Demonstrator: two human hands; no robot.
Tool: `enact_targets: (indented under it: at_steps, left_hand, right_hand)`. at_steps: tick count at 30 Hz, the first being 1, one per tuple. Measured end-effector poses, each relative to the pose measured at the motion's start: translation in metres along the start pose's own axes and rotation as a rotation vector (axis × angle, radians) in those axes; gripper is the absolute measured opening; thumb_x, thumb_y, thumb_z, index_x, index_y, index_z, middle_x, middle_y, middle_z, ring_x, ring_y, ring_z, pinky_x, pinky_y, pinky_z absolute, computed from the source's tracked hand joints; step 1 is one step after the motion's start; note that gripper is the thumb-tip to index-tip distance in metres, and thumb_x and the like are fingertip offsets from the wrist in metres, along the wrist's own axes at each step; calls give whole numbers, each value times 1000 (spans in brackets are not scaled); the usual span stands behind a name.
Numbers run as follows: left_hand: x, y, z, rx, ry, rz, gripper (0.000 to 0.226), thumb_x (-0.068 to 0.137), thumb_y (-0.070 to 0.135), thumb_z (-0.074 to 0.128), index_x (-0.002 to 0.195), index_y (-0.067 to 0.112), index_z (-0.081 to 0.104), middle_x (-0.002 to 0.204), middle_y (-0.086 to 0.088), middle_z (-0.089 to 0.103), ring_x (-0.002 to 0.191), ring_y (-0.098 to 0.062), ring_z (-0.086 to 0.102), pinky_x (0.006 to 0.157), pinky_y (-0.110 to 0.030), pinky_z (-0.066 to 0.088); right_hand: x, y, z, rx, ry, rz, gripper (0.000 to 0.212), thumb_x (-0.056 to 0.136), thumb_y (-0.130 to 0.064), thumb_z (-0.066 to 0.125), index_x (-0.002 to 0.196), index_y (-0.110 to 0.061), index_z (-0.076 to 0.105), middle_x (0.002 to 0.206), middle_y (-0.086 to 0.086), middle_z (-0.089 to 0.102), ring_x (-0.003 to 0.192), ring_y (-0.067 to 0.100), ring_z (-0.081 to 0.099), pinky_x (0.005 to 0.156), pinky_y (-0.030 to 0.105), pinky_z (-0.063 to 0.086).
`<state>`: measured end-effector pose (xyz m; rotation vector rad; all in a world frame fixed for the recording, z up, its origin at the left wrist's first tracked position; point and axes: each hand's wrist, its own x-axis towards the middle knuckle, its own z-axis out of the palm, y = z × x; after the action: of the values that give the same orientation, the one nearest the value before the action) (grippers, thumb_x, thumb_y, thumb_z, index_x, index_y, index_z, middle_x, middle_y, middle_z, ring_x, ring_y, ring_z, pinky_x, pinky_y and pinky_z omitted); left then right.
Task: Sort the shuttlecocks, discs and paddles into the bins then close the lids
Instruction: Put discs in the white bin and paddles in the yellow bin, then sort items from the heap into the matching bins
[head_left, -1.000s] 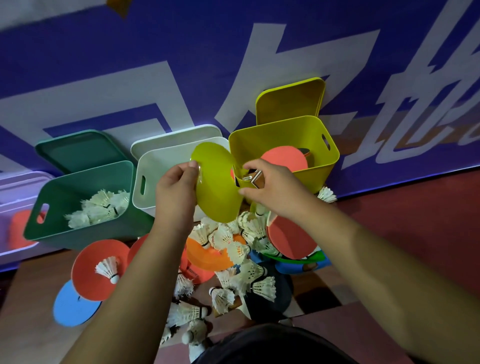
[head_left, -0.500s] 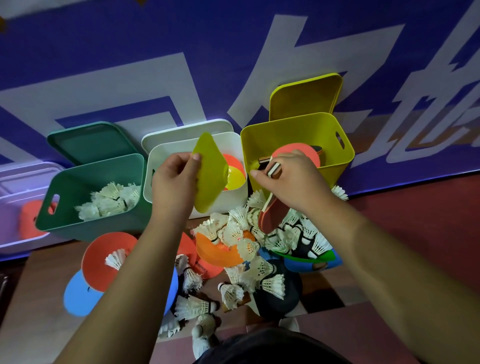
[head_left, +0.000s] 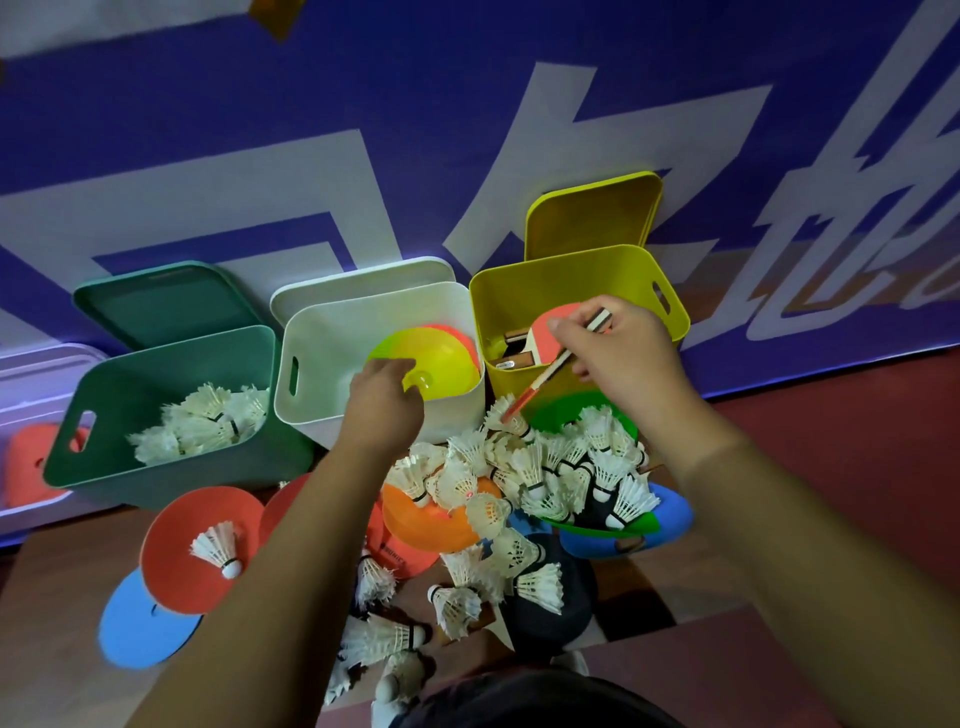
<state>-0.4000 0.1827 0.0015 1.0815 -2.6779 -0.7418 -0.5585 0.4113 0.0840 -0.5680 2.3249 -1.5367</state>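
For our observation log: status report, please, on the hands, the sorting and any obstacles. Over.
Left hand on yellow disc in white bin, grip unclear. Right hand grips paddle over yellow bin. Shuttlecock pile below, not blocking.

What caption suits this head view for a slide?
Left hand holds yellow disc inside white bin; right hand holds paddle at yellow bin.

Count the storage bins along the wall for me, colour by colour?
Green bin: 1
White bin: 1
Yellow bin: 1
See-through bin, cut off at the left edge: 1
Total: 4
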Motion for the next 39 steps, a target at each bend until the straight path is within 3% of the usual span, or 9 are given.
enact_targets:
  at_steps: [5,10,18,23,26,28,32,36,39]
  left_hand:
    - [-21,-1,7,-126,-52,-43,37,98,9,55,131,15,70,138,-11,59,113,-30,65,97,-36,49]
    - [-35,-1,11,-190,-49,-32,29,99,13,53,120,22,72,125,-5,63,84,-24,66,77,-33,49]
    - [-62,1,20,-194,-108,-39,24,102,17,55,116,24,73,119,5,68,83,-8,66,65,-25,46]
    - [-78,-17,40,-122,-225,-53,25,99,14,59,116,23,74,117,0,73,96,-17,68,78,-28,47]
    - [-87,-27,57,-67,-267,-36,27,97,10,60,118,21,75,121,-4,71,94,-15,64,81,-26,45]
    - [-91,-32,68,-20,-286,-30,29,97,12,62,122,19,74,126,-7,65,96,-15,61,85,-25,43]
    - [-95,-41,89,127,-373,-73,43,96,16,62,138,20,67,145,-16,52,131,-35,54,112,-40,44]
    - [-95,-42,102,147,-442,-131,51,95,16,60,146,17,60,155,-19,43,140,-39,47,117,-45,41]
    - [-96,-42,108,137,-460,-157,57,96,12,56,152,9,52,156,-20,43,142,-36,46,119,-43,39]
  right_hand:
    - [-1,-2,-16,266,151,74,19,94,-34,74,93,-15,71,77,3,74,59,18,67,66,38,59]
    - [11,-4,-20,391,226,73,9,93,-31,66,94,-25,73,88,-2,74,73,23,75,79,44,59]
    - [64,43,4,473,142,303,21,100,-10,58,111,-23,70,116,9,73,90,21,80,96,45,62]
    - [104,110,21,484,126,403,83,82,-18,63,160,-25,35,122,2,67,101,25,77,95,52,62]
    - [82,106,23,331,130,375,42,74,-32,59,113,-23,70,105,13,74,98,34,76,94,62,59]
    - [46,71,23,314,108,358,16,91,-16,54,88,-19,69,97,13,75,100,29,77,96,50,61]
    - [11,71,35,222,-72,283,18,103,-11,52,101,-19,69,100,1,76,85,16,74,81,39,64]
    - [-17,94,51,-67,-334,252,23,97,-20,59,113,-33,70,104,-5,73,84,21,74,74,42,61]
    - [-35,107,60,-235,-547,226,24,97,-27,64,118,-37,71,105,-4,68,79,23,70,67,31,52]
